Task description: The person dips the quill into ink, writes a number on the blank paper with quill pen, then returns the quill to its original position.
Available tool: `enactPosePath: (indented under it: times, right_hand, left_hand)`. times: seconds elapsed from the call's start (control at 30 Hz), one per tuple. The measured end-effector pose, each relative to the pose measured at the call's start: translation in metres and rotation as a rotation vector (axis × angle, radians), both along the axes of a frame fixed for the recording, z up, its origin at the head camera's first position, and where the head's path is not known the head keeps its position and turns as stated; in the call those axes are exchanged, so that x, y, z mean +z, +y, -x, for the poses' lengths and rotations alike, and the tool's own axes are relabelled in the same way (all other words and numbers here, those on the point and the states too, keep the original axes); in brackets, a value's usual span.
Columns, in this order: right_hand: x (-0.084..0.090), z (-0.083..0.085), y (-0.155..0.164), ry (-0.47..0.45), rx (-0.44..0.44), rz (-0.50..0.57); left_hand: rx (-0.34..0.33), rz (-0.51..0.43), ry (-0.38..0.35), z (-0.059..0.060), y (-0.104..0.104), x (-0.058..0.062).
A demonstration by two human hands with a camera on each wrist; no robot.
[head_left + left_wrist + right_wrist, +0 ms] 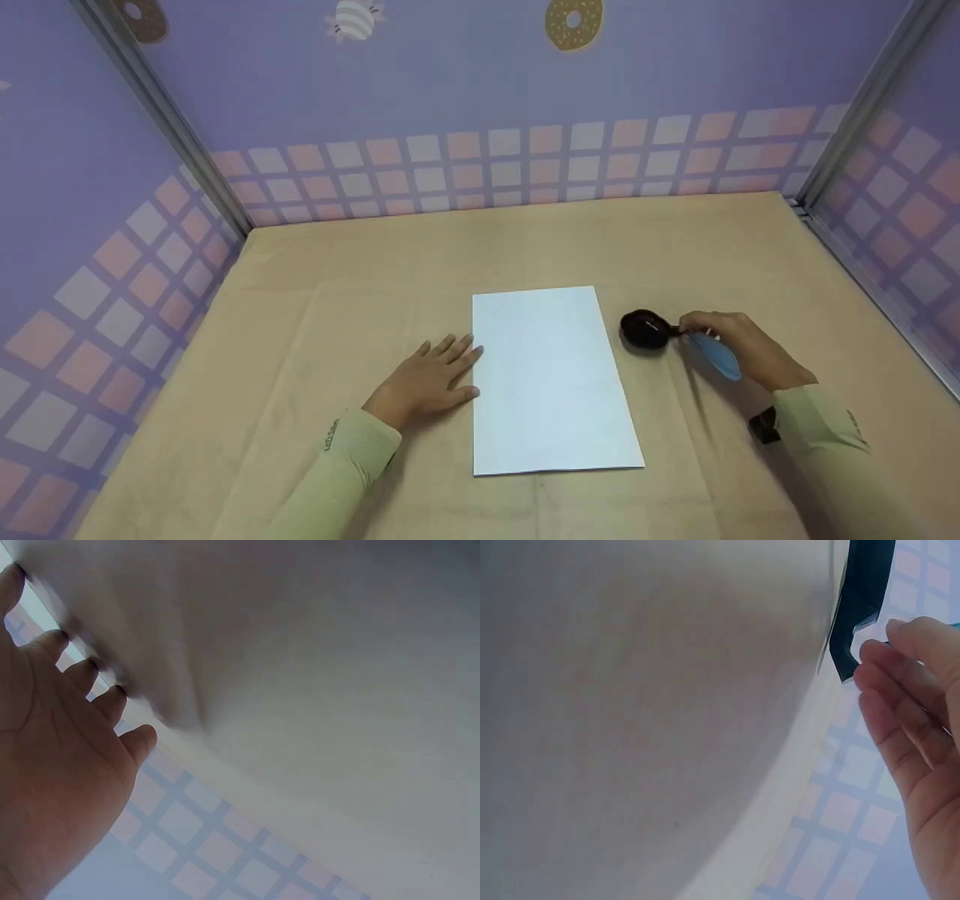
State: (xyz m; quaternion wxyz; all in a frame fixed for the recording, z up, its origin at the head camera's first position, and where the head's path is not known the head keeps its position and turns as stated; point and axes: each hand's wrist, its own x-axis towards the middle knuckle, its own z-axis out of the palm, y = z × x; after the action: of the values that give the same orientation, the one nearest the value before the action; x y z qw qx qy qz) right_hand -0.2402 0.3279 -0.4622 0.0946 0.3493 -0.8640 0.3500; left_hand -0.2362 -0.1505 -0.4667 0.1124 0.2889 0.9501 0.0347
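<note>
A white rectangular sheet (551, 382) lies flat on the cloth-covered table. My left hand (427, 382) rests at its left edge with fingers spread and straight, fingertips just touching the sheet; the left wrist view shows the palm (52, 757) and the fingertips along that edge. To the right of the sheet, my right hand (739, 341) holds a ladle with a dark round bowl (645, 330) and a blue handle (716, 355). Thumb and fingers pinch it near the neck, bowl pointing left towards the sheet. In the right wrist view the fingers (889, 709) curl beside the ladle's dark part (859, 607).
Beige cloth (360, 300) with faint creases covers the table. A purple wall with pink and white squares (480, 169) stands behind it, and similar panels rise at left and right. Metal posts (172, 127) mark the corners.
</note>
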Motion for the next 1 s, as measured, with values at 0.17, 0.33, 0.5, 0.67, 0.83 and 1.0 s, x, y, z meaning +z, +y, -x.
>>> enactPosePath:
  times: [0.17,0.33,0.5,0.67,0.83,1.0]
  right_hand:
    - [0.000,0.002,0.001,0.038,-0.041,-0.018]
    - [0.002,0.003,0.002,-0.003,-0.005,0.008]
    - [0.008,0.001,-0.003,0.001,0.021,0.070]
    - [0.023,-0.010,-0.014,-0.024,0.007,0.142]
    - [0.036,-0.019,-0.023,-0.087,0.040,0.229]
    - [0.035,-0.020,-0.024,-0.060,0.009,0.210]
  left_hand:
    - [-0.006,0.002,-0.001,0.001,0.000,0.000]
    - [-0.016,0.014,0.006,0.003,0.000,-0.001]
    - [-0.019,0.013,0.003,0.002,0.000,0.000]
    - [-0.019,0.000,0.010,0.001,-0.001,-0.001]
    - [-0.017,0.000,0.014,0.001,-0.001,-0.001]
    - [-0.015,0.002,0.003,0.001,-0.001,0.000]
